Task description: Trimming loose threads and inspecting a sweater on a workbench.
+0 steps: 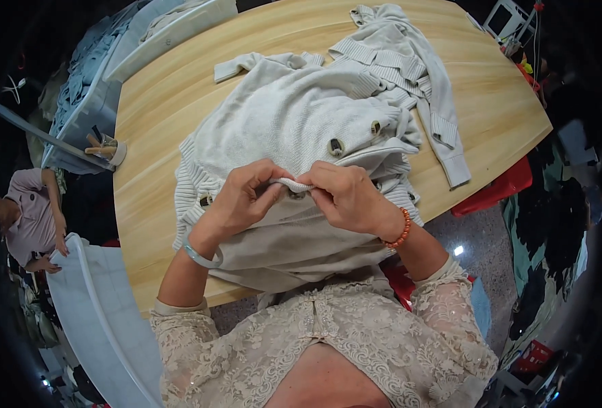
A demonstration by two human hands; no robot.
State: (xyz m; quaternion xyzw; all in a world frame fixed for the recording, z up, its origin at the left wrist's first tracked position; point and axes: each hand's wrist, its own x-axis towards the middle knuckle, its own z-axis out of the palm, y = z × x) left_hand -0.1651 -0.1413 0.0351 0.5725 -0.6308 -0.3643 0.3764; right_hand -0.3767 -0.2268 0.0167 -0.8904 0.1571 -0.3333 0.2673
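Light-grey knit cardigan [273, 122] lies rumpled on the near part of the wood-grain table [158, 136], its lowest folds close to the person's lace blouse [328, 309]. Over its front, the left hand [250, 194] and right hand [345, 194] come together, each closed narrowly, thumb against forefinger, on a rolled knit edge [291, 183]. The fingertips of the two hands are near each other.

What looks like a button [297, 195] sits just under that edge, partly hidden. Two dark buttons [335, 147] show beyond the hands, and another dark button [205, 200] lies just beside the left hand.

The handling of this edge looks under way rather than finished, since both hands have hold of it. Whether any button is through a hole cannot be told, nor how much of the edge is left to go over. The cardigan lies loose, neither flat nor neatly folded. Past it, a light knit sleeve [443, 136] stretches toward the right side of the table; folds overlap there, so whether it belongs to a second garment is unclear.
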